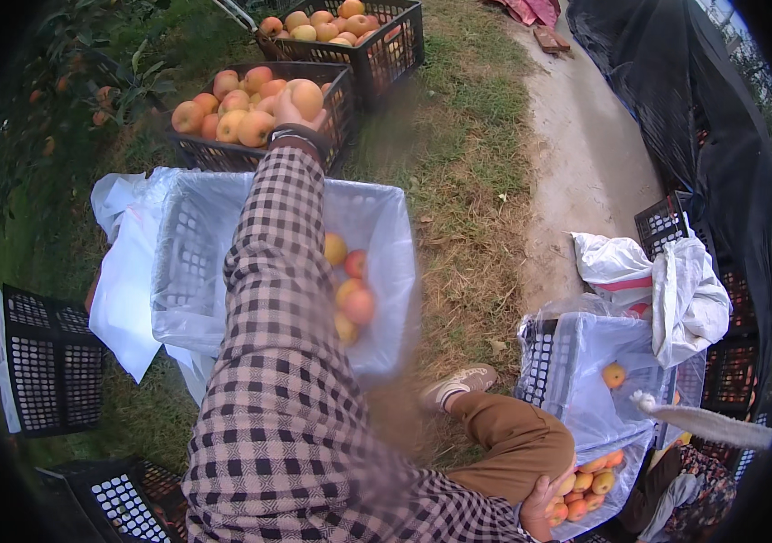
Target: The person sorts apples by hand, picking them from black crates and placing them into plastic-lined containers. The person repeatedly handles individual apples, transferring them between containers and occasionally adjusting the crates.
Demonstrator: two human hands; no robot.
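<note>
My left hand (299, 115) reaches forward and grips a yellow-pink apple (306, 100) from below and behind. It is over a black plastic crate (250, 159) heaped with apples. Under my checked sleeve stands a crate lined with clear plastic film (389, 271). Several apples (359, 305) lie along its right side; my forearm covers its middle. At the lower right my right hand (541, 503) rests against my bent knee (549, 434), thumb apart, with some fingers hidden. Just beyond that hand, apples (583, 485) fill part of another film-lined crate.
Another black crate of apples (386, 54) stands farther off. A lined crate (586, 366) with a yellow apple and white sacks (688, 298) are on the right, beside crates under black sheeting (671, 88). Black crates (53, 366) stand left. Part of another person (698, 489) shows lower right.
</note>
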